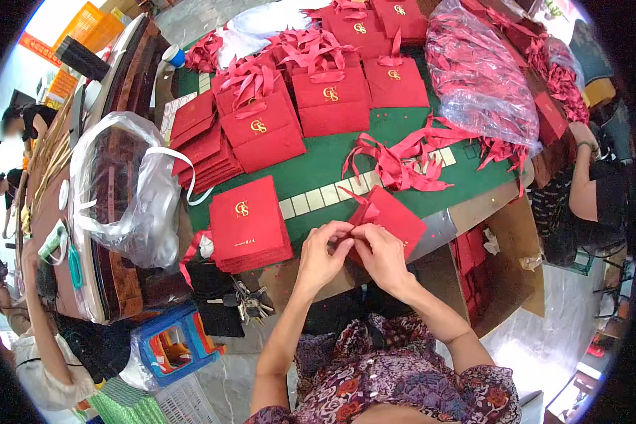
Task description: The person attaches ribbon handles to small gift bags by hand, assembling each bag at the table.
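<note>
Both my hands meet at the near edge of the green table, over a red bag [401, 218] with a ribbon. My left hand [324, 256] pinches at the bag's left edge, fingertips together. Touching it, my right hand [383, 256] has its thumb and fingers closed on the same edge; the small part between the fingertips is hidden. Beyond the bag lies a loose heap of red ribbons [396, 164]. To the left is a neat stack of flat red bags [247, 219] with gold lettering.
More red bags [332, 99] stand at the back, beside a plastic sack of ribbons [477, 71]. An open cardboard box [505, 261] is below right. Keys [251, 304] hang at the front edge. People are seated left and right; a blue stool [173, 346] stands lower left.
</note>
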